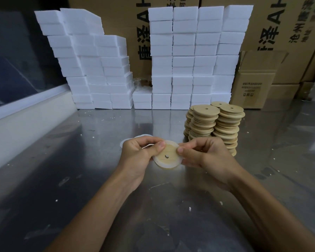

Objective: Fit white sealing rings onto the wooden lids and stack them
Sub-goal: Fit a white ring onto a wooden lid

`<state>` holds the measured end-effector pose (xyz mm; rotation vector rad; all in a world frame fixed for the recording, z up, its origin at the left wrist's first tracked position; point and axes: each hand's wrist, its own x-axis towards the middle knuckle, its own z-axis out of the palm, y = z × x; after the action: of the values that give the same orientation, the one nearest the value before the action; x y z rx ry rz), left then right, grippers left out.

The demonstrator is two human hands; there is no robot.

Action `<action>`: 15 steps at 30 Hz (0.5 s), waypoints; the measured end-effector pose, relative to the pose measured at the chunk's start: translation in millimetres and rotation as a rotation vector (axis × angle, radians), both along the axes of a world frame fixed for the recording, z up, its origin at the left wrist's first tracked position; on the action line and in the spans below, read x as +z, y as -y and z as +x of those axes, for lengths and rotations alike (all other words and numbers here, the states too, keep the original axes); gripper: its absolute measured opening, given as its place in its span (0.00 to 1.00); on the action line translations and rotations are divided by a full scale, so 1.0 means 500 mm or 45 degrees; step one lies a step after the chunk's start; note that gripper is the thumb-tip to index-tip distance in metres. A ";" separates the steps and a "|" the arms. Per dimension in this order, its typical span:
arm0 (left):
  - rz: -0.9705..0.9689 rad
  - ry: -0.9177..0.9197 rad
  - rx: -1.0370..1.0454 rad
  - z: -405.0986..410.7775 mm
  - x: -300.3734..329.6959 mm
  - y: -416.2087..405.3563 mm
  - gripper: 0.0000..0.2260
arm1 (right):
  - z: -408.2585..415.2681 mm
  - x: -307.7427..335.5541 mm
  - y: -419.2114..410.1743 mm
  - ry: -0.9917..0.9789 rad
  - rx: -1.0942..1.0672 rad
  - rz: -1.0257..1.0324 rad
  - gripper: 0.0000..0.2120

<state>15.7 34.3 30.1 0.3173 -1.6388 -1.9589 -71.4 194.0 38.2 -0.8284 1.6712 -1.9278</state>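
A round wooden lid (168, 157) with a small centre hole is held above the metal table, a white sealing ring (166, 166) lying around its rim. My left hand (138, 155) grips the lid's left edge, thumb pressed on the top of the rim. My right hand (202, 153) pinches the right edge, thumb on the ring. Behind my left hand lie loose white rings (125, 142), partly hidden. Stacks of wooden lids (215, 124) stand just behind my right hand.
The steel table (98, 170) carries scattered white crumbs. Walls of white foam blocks (182, 60) stand at the back, with cardboard boxes (253, 80) behind and to the right. A pale ledge (25, 113) runs along the left.
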 end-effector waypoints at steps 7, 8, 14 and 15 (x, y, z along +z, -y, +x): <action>0.042 -0.055 0.066 0.000 0.003 0.001 0.03 | 0.006 0.002 0.006 0.063 0.022 0.060 0.10; 0.049 -0.056 0.057 0.000 0.004 0.000 0.04 | 0.007 0.004 0.005 0.071 0.013 0.042 0.09; -0.063 0.034 0.001 0.008 0.010 0.007 0.02 | 0.007 0.005 0.001 0.052 -0.010 0.011 0.06; -0.098 0.045 0.020 0.007 0.009 0.009 0.03 | 0.008 0.005 0.001 0.049 -0.003 0.009 0.06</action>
<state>19.4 29.6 34.7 0.3358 -1.7238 -1.8831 -67.6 193.5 40.9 -0.7823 1.6563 -1.9260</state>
